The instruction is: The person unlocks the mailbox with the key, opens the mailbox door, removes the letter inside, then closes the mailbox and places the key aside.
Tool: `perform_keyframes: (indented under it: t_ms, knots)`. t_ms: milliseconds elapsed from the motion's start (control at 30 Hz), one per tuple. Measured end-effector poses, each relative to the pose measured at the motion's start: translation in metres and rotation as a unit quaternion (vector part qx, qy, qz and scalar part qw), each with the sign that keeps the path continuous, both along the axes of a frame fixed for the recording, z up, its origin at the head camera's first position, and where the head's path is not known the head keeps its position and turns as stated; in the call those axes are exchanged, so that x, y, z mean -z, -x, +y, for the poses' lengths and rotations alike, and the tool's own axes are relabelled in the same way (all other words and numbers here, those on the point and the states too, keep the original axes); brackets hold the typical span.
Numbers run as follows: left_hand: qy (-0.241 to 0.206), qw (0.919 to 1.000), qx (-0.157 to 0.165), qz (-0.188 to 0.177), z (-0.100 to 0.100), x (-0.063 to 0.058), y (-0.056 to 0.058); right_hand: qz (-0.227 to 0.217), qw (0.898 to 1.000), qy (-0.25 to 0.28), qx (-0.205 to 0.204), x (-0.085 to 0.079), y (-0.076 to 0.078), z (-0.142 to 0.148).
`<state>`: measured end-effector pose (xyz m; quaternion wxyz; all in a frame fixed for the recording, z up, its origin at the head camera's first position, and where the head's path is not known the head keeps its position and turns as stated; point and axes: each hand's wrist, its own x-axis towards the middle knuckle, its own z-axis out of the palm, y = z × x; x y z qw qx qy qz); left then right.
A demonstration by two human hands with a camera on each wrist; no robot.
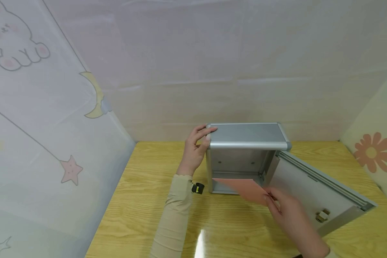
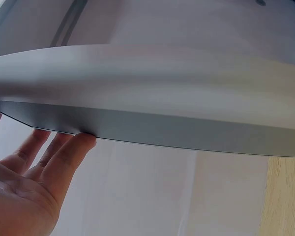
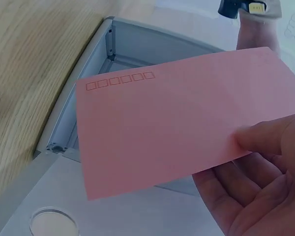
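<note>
A grey metal box (image 1: 248,133) with a hinged front stands on the table, its door (image 1: 309,186) swung out to the right. My left hand (image 1: 195,147) rests against the box's upper left corner, fingertips on its top edge. The left wrist view shows those fingers (image 2: 69,157) fairly straight against the grey panel. My right hand (image 1: 287,208) pinches a pink envelope (image 1: 245,190) by its near edge, thumb on top and fingers beneath. The envelope (image 3: 172,118), printed with a row of small red squares, is held flat before the box's opening and overlaps its lower part in the head view.
A lock fitting (image 1: 322,215) sits on the door's inner face. The box stands near the back of the wood-grain table (image 1: 142,200), close to the pale back wall (image 1: 213,71). A printed sheet (image 1: 45,118) with cartoon figures rises on the left.
</note>
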<state>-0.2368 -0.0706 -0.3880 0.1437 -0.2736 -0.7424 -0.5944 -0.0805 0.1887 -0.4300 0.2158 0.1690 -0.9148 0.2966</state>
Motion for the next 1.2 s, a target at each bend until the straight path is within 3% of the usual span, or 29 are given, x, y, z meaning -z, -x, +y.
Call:
perform_keyframes:
  t_ms: [167,300,433,600,733,933,1100,1200]
  knots:
    - [0.005,1.0,-0.001,0.002,0.0,-0.002,-0.001,0.004,0.999,-0.031,-0.007,0.001,-0.01,-0.008]
    - [0.007,0.9999,0.006,0.005,0.0,-0.017,-0.015,-0.04,0.998,-0.058,-0.004,0.003,-0.018,-0.014]
    - [0.012,0.9999,0.009,0.003,0.0,-0.029,-0.024,-0.04,0.995,-0.089,-0.008,0.01,-0.024,-0.018]
    - [0.01,0.9999,0.005,0.006,0.0,-0.03,-0.024,-0.014,0.994,-0.105,-0.028,0.025,-0.03,-0.022]
    - [0.006,0.9999,0.004,0.01,0.0,-0.02,-0.017,-0.049,0.99,-0.125,-0.052,0.036,-0.031,-0.022]
    - [0.008,0.9999,-0.009,0.003,0.0,0.002,0.0,-0.14,0.972,-0.146,-0.119,0.049,-0.029,-0.02]
    - [0.005,1.0,-0.007,0.002,0.0,0.001,0.0,-0.215,0.953,-0.155,-0.149,0.059,-0.027,-0.023]
    - [0.001,1.0,-0.003,-0.002,0.001,-0.009,-0.008,-0.247,0.94,-0.169,-0.165,0.065,-0.024,-0.024]
